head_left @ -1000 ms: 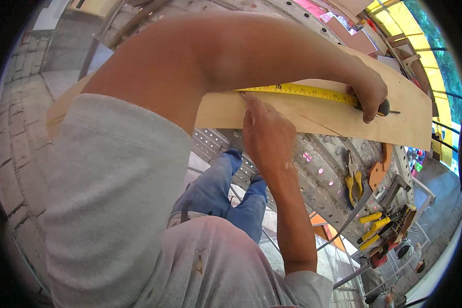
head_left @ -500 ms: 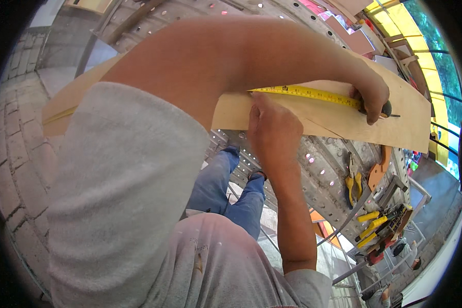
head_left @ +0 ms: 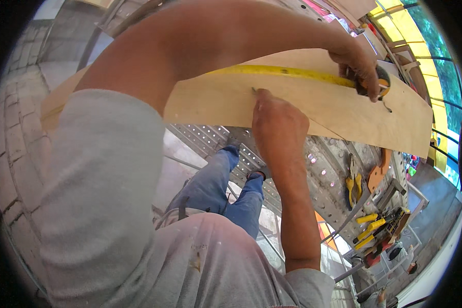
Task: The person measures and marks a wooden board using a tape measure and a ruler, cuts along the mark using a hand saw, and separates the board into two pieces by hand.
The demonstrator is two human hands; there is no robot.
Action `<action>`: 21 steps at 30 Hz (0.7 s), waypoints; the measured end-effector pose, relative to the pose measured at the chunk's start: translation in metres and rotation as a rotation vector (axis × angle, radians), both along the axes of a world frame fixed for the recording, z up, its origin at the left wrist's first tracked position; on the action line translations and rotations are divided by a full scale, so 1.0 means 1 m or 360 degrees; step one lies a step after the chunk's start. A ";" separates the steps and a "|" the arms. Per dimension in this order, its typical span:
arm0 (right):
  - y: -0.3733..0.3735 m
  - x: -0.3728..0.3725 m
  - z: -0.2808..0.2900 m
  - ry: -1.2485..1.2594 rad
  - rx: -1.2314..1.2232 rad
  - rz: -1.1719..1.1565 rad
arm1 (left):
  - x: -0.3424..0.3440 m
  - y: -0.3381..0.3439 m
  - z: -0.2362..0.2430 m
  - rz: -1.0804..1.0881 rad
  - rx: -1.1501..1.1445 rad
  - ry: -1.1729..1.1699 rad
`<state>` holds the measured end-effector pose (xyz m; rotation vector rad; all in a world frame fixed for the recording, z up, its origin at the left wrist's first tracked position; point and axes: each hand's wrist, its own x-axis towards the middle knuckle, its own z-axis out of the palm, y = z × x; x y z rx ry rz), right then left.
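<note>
A worker in a grey shirt (head_left: 205,267) leans over a long, pale wooden board (head_left: 210,102), the left arm crossing high above it. The right hand (head_left: 280,115) is bunched at the board's middle, thumb and fingers pinched around a thin pencil-like thing (head_left: 253,90), only its tip showing. Farther right, the fingers of the left hand (head_left: 355,56) curl around a black-and-orange tape measure (head_left: 383,81), its yellow blade running lengthwise over the board; whether the blade touches the wood cannot be told. Below the board spreads a perforated metal platform (head_left: 327,167), bearing yellow-handled pliers (head_left: 350,189), an orange curved piece (head_left: 378,175) and a cluster of yellow-handled tools (head_left: 372,226). Beyond, yellow sheeting (head_left: 418,33) lines the far right edge.
</note>
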<state>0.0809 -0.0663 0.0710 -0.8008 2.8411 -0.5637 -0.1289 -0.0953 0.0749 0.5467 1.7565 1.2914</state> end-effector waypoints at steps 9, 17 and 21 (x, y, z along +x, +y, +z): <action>-0.005 0.000 0.009 -0.0106 0.0062 0.0018 | 0.041 -0.035 -0.035 0.0211 0.0348 0.0011; 0.004 0.030 0.013 -0.0313 0.0193 -0.0074 | 0.047 -0.033 -0.036 0.0253 0.0289 0.0245; 0.018 0.022 0.036 -0.0484 0.0442 -0.0065 | 0.049 -0.040 -0.033 0.0290 0.0520 0.0028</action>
